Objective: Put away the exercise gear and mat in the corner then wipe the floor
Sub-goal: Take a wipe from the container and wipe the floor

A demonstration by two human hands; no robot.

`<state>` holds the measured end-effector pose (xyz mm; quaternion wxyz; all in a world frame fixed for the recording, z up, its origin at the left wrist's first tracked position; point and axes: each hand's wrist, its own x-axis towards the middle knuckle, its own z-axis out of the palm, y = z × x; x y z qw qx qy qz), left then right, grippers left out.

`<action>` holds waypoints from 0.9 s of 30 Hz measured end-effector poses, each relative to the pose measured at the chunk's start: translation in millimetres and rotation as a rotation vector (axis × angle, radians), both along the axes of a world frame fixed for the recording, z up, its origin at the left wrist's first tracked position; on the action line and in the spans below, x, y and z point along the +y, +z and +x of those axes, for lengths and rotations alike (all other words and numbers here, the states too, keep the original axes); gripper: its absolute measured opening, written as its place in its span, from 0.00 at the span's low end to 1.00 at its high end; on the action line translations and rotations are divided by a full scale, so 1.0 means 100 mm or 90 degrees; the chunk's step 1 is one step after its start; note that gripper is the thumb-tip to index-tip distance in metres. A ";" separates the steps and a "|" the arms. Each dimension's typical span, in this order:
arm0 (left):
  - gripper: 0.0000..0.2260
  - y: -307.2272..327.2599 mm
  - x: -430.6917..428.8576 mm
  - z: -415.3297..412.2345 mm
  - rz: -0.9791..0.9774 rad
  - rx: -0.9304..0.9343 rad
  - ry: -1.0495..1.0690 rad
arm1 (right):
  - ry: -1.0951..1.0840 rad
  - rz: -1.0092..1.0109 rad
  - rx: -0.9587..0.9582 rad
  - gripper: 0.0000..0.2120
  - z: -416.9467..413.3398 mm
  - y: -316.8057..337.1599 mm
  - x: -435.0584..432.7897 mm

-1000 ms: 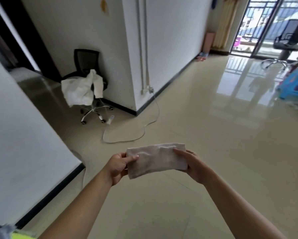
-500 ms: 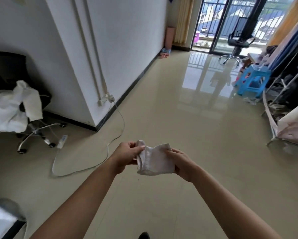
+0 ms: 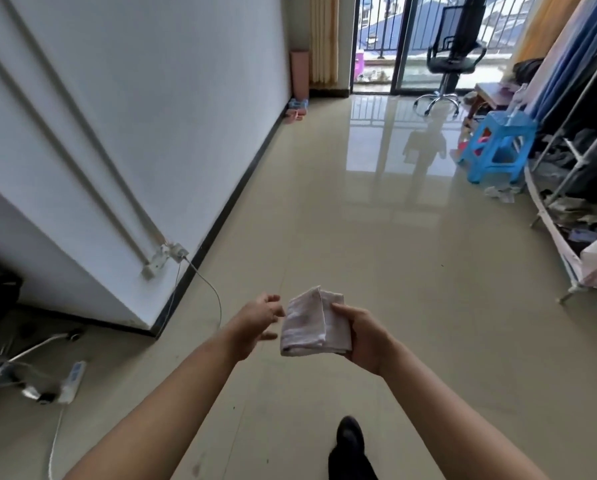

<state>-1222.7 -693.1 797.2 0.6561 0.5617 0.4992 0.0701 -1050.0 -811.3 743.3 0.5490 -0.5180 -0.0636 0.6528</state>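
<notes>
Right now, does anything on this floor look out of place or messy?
Yes. A white cable trails loose across the floor from the wall corner, and a power strip lies by the chair base. Scraps of litter sit beside the blue stool. Nothing looks spilled.

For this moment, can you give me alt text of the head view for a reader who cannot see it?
A person's right hand holds a folded pale cloth above a glossy beige tiled floor; the open left hand hovers beside it. A blue plastic stool stands far right, a white wall left.
</notes>
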 end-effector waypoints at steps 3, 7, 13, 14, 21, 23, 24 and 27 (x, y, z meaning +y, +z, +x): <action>0.05 -0.02 0.59 0.51 -0.139 -0.038 0.011 | 0.022 -0.014 -0.012 0.19 0.58 0.02 0.68; 0.12 0.09 1.44 1.11 -0.085 -0.089 0.132 | 0.092 0.001 -0.046 0.22 1.27 0.28 1.59; 0.16 0.14 2.76 1.69 -0.090 -0.195 0.246 | 0.219 0.081 -0.141 0.20 1.93 0.49 2.93; 0.17 0.10 3.02 1.79 -0.086 -0.199 0.251 | 0.228 0.081 -0.164 0.20 2.03 0.47 3.21; 0.15 -0.06 4.99 2.59 -0.118 -0.229 0.208 | 0.125 0.032 -0.236 0.17 2.81 0.39 5.16; 0.13 -0.01 5.53 2.84 -0.121 -0.228 0.179 | 0.102 0.026 -0.243 0.15 3.02 0.46 5.62; 0.12 0.02 5.78 2.98 -0.111 -0.223 0.165 | 0.095 0.030 -0.245 0.15 3.15 0.51 5.83; 0.11 0.07 6.48 3.45 -0.082 -0.203 0.151 | 0.070 0.042 -0.242 0.14 3.56 0.59 6.40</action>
